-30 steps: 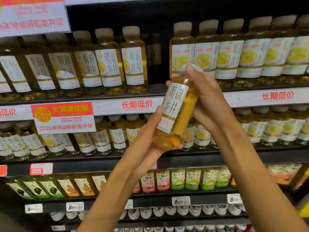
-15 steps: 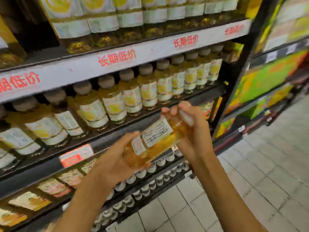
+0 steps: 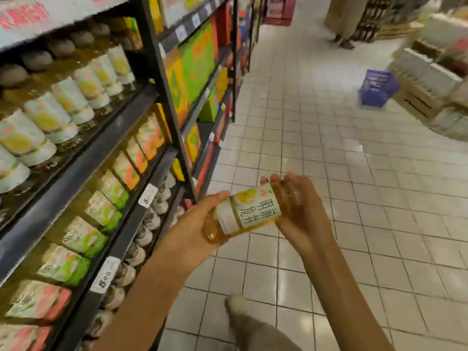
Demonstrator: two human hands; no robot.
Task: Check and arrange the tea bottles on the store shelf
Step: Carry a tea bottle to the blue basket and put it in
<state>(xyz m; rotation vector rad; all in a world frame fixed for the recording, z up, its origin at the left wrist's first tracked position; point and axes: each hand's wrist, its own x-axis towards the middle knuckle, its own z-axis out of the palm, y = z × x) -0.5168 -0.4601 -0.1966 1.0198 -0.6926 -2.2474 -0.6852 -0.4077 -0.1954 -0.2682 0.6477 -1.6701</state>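
- Between your fingers lies the tea bottle [image 3: 249, 212] — left hand [image 3: 192, 224] cups its base, right hand [image 3: 301, 211] curls round its cap end.
- Tilted over the tile floor [image 3: 354, 198], it could slip — loosening either grip would drop it.

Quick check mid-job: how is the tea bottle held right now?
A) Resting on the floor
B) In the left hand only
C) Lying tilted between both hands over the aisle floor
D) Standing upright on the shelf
C: the tea bottle lies tilted, the left hand gripping its base end and the right hand its cap end, over the tiled floor.
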